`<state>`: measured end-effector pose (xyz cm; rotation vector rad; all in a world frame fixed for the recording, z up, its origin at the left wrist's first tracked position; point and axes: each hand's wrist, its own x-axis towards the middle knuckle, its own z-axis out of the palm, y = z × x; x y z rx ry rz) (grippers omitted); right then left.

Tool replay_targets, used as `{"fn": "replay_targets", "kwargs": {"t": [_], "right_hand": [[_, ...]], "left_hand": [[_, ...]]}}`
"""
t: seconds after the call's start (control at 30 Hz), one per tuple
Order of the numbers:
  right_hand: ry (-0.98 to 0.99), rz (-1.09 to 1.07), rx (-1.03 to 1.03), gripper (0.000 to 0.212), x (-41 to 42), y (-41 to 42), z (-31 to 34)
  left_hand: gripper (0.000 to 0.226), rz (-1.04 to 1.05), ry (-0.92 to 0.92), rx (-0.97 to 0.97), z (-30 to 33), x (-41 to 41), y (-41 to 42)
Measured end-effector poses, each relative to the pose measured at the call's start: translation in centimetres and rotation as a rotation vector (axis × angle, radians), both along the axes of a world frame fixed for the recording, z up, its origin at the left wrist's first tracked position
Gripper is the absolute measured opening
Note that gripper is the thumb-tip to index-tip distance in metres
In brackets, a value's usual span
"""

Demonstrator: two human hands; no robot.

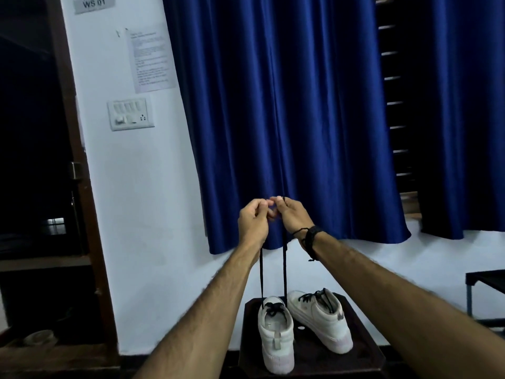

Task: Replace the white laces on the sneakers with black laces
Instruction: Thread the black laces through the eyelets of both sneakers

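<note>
Blue curtains (287, 119) hang across most of the far wall, with a white painted wall (142, 214) to their left carrying a taped paper notice (150, 60), a switch panel (130, 114) and a small grey sign (93, 3) reading WS 01. Further left stands a dark wooden door frame (79, 160).

Low in front of the person sits a dark stool (363, 348), and on it rest two white sneakers. The left sneaker (276, 335) stands heel toward the person, toe pointing away. The right sneaker (321, 320) lies just beside it, angled off to the right, with black lacing (314, 295) already threaded across its top.

Both forearms stretch out and upward from the bottom corners, meeting high above the stool in front of the curtain hem. The left hand (252, 220) has its fingers curled in, pinching one end of the black lace (284, 269). The right hand (291, 214), wearing a dark wristband (311, 239), is likewise curled and pinches the other end. The fingertips of the two hands are touching or nearly so. From the hands two strands of the lace drop straight and taut, side by side, down to the eyelets at the top of the left sneaker.
</note>
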<state>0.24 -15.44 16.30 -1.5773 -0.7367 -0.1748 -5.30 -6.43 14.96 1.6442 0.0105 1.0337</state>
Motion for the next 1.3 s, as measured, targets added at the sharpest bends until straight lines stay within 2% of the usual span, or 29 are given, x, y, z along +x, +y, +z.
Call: {"fn": "replay_targets", "kwargs": {"t": [0.1, 0.33, 0.43, 0.5, 0.6, 0.7, 0.8, 0.87, 0.93, 1.03, 1.17, 1.3], "right_hand": [[0.013, 0.028, -0.002, 0.030, 0.5, 0.7, 0.3], [0.024, 0.013, -0.029, 0.041, 0.5, 1.5, 0.7], [-0.031, -0.033, -0.071, 0.053, 0.5, 1.7, 1.0], [-0.097, -0.094, -0.168, 0.044, 0.4, 1.3, 1.3], [-0.132, -0.119, -0.186, 0.036, 0.3, 1.0, 1.5], [-0.104, -0.097, -0.207, 0.044, 0.7, 1.3, 1.2], [-0.047, -0.064, -0.145, 0.060, 1.6, 2.0, 0.6], [-0.038, -0.031, -0.175, 0.052, 4.0, 2.7, -0.4], [0.009, -0.013, -0.197, 0.040, 3.0, 2.6, -0.5], [0.042, 0.075, -0.102, 0.053, 0.7, 2.4, -1.9], [0.125, 0.222, -0.156, 0.050, -1.1, 2.0, -6.1], [0.203, 0.275, -0.068, 0.033, -0.9, 2.0, -8.7]], "left_hand": [[0.024, -0.013, -0.035, -0.044, 0.3, 0.2, -0.3], [0.019, -0.163, -0.071, -0.319, 0.3, 0.6, -1.1], [0.017, -0.252, -0.104, -0.484, 0.2, 0.7, -1.4], [0.016, -0.295, -0.119, -0.547, 0.2, 0.6, -1.5], [0.013, -0.308, -0.121, -0.580, 0.2, 0.5, -1.6], [0.010, -0.282, -0.106, -0.582, 0.3, 0.5, -1.3], [0.012, -0.265, -0.031, -0.523, -0.1, 0.6, -1.0], [0.015, -0.249, 0.021, -0.456, -0.6, 0.7, -1.0], [0.014, -0.256, 0.014, -0.468, -0.8, 0.9, -0.9], [0.016, -0.231, -0.009, -0.541, -0.5, 1.4, -0.5], [0.022, -0.180, -0.020, -0.622, 0.4, 1.8, 0.4], [0.021, -0.108, -0.018, -0.686, 1.3, 2.1, 2.0]]}}
